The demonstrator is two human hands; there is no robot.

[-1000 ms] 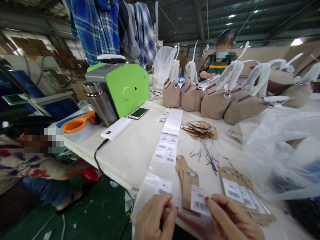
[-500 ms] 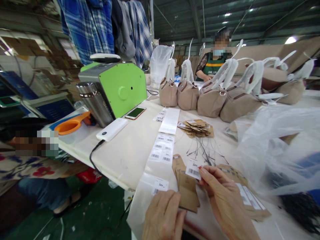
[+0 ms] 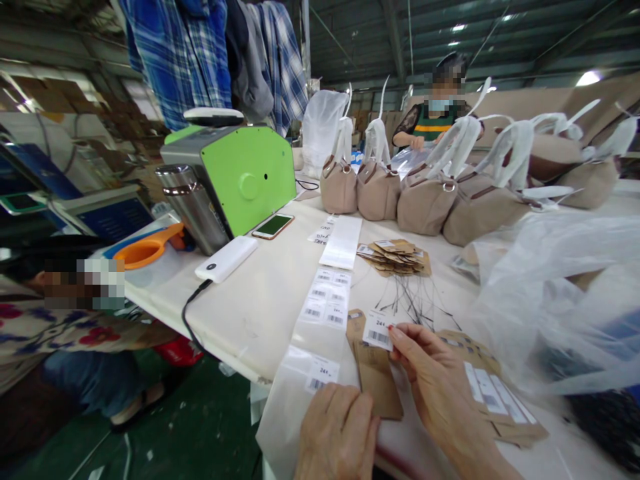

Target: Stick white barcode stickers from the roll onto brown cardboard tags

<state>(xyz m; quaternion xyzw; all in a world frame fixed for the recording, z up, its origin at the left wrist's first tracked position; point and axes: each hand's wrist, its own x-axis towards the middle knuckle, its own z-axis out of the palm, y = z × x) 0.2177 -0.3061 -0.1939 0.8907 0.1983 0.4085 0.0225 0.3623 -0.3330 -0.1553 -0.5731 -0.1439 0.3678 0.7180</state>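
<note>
White barcode sticker [image 3: 379,331] pinched at the fingertips of the right hand [image 3: 440,393], held over the top end of a brown cardboard hang tag [image 3: 377,380]; printed "24" and a barcode legible, smaller print too fine to read; whether already stuck down or only hovering, impossible to tell. Right hand closed lightly on the sticker's edge, wrist cut off by the bottom border. Left hand [image 3: 340,433] lying flat, fingers together, gripping nothing, pressing on the glossy sticker backing strip [image 3: 320,333] near the lower corner of the tag; lower part out of view. Tag plain kraft brown, lying on the white surface [image 3: 260,300], more tags partly hidden beneath it. Just right, a fanned row of labelled tags [image 3: 495,400], partly covered by the right hand. Further back, a heap of tags [image 3: 397,255] with dark strings [image 3: 415,303] trailing; clear plastic bags [image 3: 560,293] blurring whatever lies inside. Beyond, beige handbags [image 3: 430,203] with wrapped handles, a green machine [image 3: 245,177], a phone [image 3: 273,226], a power bank [image 3: 226,259].
</note>
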